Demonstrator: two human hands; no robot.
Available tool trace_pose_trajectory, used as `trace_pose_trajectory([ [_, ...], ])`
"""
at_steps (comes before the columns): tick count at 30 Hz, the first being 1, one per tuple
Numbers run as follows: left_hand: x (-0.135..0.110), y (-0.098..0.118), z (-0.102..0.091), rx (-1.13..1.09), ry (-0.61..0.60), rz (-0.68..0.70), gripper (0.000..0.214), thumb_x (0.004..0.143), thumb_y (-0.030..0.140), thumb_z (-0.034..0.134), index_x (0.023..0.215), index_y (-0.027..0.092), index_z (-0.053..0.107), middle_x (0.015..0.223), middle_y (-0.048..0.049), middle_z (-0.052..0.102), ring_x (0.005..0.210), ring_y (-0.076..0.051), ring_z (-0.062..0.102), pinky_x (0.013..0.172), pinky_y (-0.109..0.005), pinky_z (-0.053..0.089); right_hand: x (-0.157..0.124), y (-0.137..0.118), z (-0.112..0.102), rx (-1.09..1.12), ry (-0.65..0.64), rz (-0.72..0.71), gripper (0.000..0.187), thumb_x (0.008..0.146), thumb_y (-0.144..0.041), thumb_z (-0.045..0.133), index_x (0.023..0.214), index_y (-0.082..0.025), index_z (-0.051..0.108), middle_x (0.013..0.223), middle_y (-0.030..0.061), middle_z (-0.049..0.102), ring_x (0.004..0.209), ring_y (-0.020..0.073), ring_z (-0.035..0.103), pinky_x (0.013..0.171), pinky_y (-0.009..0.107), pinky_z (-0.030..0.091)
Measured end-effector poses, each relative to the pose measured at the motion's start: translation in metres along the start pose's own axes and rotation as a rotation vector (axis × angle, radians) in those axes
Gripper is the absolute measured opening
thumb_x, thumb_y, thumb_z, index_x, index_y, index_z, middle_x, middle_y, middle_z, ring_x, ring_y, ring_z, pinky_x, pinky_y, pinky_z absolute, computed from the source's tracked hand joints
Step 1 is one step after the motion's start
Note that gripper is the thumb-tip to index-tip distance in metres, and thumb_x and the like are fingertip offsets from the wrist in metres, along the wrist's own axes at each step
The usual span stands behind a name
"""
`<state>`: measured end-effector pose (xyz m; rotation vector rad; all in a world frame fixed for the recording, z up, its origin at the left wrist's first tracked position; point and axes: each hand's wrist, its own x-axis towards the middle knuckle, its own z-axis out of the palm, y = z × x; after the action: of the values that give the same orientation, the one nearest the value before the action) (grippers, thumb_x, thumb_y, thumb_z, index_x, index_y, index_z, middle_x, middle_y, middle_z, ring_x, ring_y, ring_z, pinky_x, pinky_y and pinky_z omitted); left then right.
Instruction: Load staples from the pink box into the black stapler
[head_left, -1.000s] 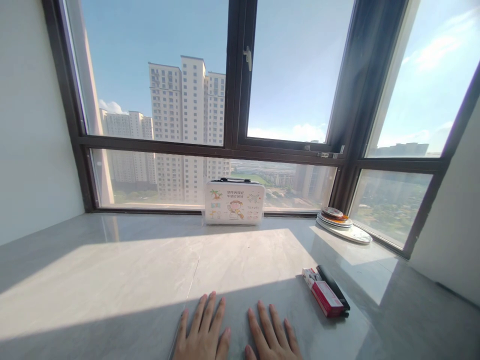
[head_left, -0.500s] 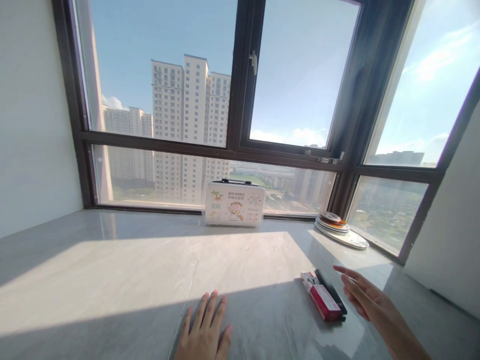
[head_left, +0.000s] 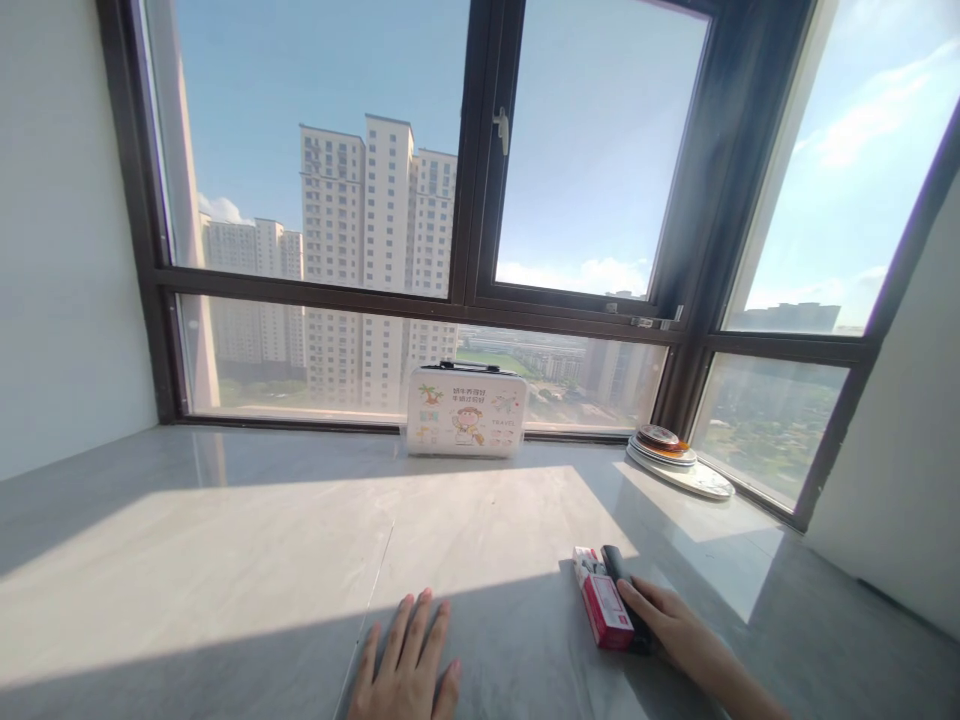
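Note:
My left hand (head_left: 405, 660) lies flat on the grey marbled sill with its fingers spread and nothing under it that I can see. My right hand (head_left: 667, 620) is closed round the right side of a long black object that looks like a stapler (head_left: 616, 568), its thumb on top. Tight against the stapler's left side is a small red and white box (head_left: 606, 605) with print on it. Both rest on the surface, side by side. The lower part of the stapler is partly hidden by the hand and the box.
A white case (head_left: 466, 415) with cartoon prints and a black handle stands upright against the window. In the right corner is a stack of round, flat, plate-like pieces (head_left: 675, 460). Dark window frames (head_left: 555, 308) border the marbled sill (head_left: 247, 530), and sunlight crosses it.
My right hand has moved left and taken hold of the stapler. The stapler and the red and white box have slid a little left together. My left hand has stayed flat.

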<state>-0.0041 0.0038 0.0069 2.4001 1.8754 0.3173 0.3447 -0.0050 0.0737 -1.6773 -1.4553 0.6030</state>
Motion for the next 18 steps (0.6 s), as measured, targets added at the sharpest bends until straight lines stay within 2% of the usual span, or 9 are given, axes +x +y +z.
trace_pose_trajectory([
  [2, 0.000, 0.000, 0.001, -0.010, 0.007, -0.003, 0.057, 0.100, 0.051, 0.035, 0.153, 0.033, 0.038, 0.162, 0.0004, 0.025, 0.151, -0.031, 0.025, 0.123, -0.057, 0.020, -0.002, -0.009, 0.024, 0.034, -0.122, -0.010, 0.061, 0.083, -0.074, 0.051, 0.084, -0.018, 0.075, 0.067, 0.0019, 0.066, 0.063, 0.0181, 0.058, 0.059, 0.026, 0.045],
  [4, 0.000, -0.001, 0.001, -0.049, 0.017, -0.012, 0.057, 0.099, 0.051, 0.035, 0.152, 0.031, 0.043, 0.161, -0.0004, 0.029, 0.151, -0.030, 0.027, 0.124, -0.056, 0.020, -0.004, -0.019, 0.052, 0.059, -0.186, -0.043, 0.064, 0.086, -0.074, 0.047, 0.088, -0.016, 0.074, 0.074, 0.0036, 0.069, 0.069, 0.0199, 0.061, 0.063, 0.027, 0.047],
  [8, -0.001, -0.004, -0.002, -0.274, 0.074, -0.097, 0.056, 0.101, 0.046, 0.030, 0.147, 0.023, 0.051, 0.156, -0.0044, 0.044, 0.148, -0.025, 0.036, 0.124, -0.048, 0.023, -0.011, -0.044, 0.109, 0.088, -0.181, -0.103, 0.063, 0.090, -0.070, 0.045, 0.100, -0.015, 0.074, 0.083, 0.0072, 0.073, 0.080, 0.0246, 0.065, 0.071, 0.030, 0.049],
  [11, 0.000, 0.003, -0.015, -0.420, 0.127, -0.261, 0.060, 0.101, 0.050, 0.024, 0.146, 0.018, 0.049, 0.146, -0.0086, 0.057, 0.139, -0.023, 0.048, 0.118, -0.041, 0.034, -0.018, -0.056, 0.138, 0.105, -0.127, -0.112, 0.061, 0.091, -0.069, 0.045, 0.109, -0.018, 0.074, 0.089, 0.0086, 0.074, 0.084, 0.0263, 0.067, 0.074, 0.031, 0.049],
  [14, 0.005, 0.024, -0.034, -0.476, 0.156, -0.378, 0.069, 0.094, 0.064, 0.038, 0.146, 0.018, 0.046, 0.141, -0.0111, 0.060, 0.129, -0.028, 0.056, 0.107, -0.041, 0.043, -0.023, -0.054, 0.146, 0.135, -0.087, -0.119, 0.061, 0.092, -0.070, 0.045, 0.112, -0.020, 0.073, 0.085, 0.0072, 0.074, 0.079, 0.0251, 0.066, 0.072, 0.030, 0.049],
  [16, 0.010, 0.041, -0.044, -0.425, 0.198, -0.348, 0.069, 0.090, 0.062, 0.047, 0.144, 0.019, 0.047, 0.140, -0.0124, 0.059, 0.126, -0.030, 0.056, 0.101, -0.039, 0.045, -0.025, -0.045, 0.141, 0.158, -0.084, -0.115, 0.062, 0.091, -0.072, 0.045, 0.109, -0.019, 0.073, 0.077, 0.0055, 0.071, 0.072, 0.0235, 0.065, 0.068, 0.029, 0.048],
  [18, 0.014, 0.055, -0.048, -0.343, 0.227, -0.278, 0.062, 0.087, 0.052, 0.056, 0.140, 0.022, 0.050, 0.134, -0.0120, 0.060, 0.123, -0.030, 0.057, 0.097, -0.037, 0.045, -0.025, -0.034, 0.135, 0.181, -0.090, -0.100, 0.065, 0.090, -0.074, 0.046, 0.107, -0.017, 0.073, 0.070, 0.0037, 0.068, 0.066, 0.0217, 0.062, 0.062, 0.028, 0.046],
])
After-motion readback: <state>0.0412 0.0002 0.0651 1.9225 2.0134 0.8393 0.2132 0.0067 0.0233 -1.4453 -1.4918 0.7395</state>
